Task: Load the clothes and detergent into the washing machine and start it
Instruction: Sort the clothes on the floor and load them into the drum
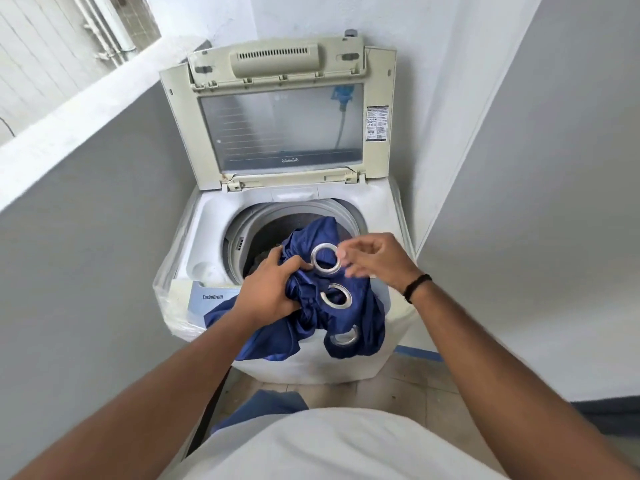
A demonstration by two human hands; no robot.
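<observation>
A white top-loading washing machine stands in a corner with its lid raised upright. A dark blue curtain with silver eyelet rings lies bunched over the drum opening and hangs down the machine's front. My left hand grips a gathered fold of the curtain at the drum's front edge. My right hand hovers beside the top ring, its blurred fingers loosely bent and holding nothing that I can see. Some dark laundry shows inside the drum. No detergent is in view.
Grey walls close in on the left and right of the machine. A low parapet runs along the left. More blue cloth lies on the tiled floor by my feet. Clear plastic wraps the machine's sides.
</observation>
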